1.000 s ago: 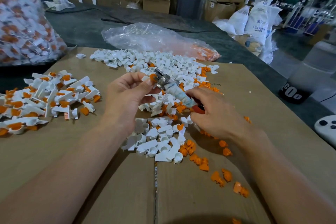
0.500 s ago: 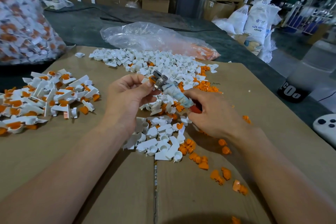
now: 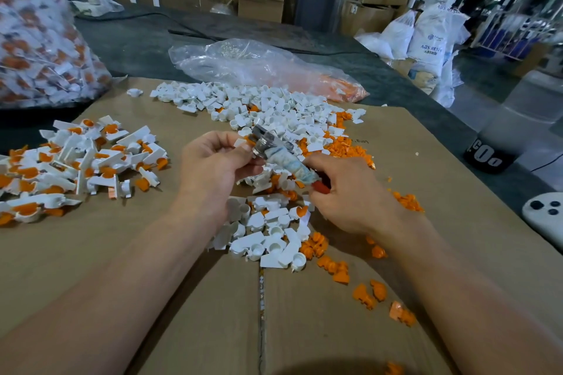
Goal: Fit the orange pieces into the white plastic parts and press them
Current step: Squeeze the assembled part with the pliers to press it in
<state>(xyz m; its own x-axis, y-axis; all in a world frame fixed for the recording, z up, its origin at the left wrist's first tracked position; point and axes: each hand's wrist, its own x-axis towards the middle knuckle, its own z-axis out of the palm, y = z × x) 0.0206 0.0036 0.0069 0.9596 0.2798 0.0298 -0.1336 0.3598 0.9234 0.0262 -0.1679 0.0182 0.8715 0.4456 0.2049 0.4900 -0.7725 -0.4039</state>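
The white sack [image 3: 428,42] far off to my right reads "ABS RESIN"; the print on the cardboard [image 3: 182,298] is too small to read. My left hand [image 3: 217,169] curls fingers and thumb round a small white part [image 3: 240,142], pinching it against the metal head of the tool [image 3: 263,144]. My right hand [image 3: 344,192] is closed round the tool's tape-wrapped handle. Loose white parts [image 3: 274,113] and orange pieces [image 3: 335,146] lie heaped just beyond my hands.
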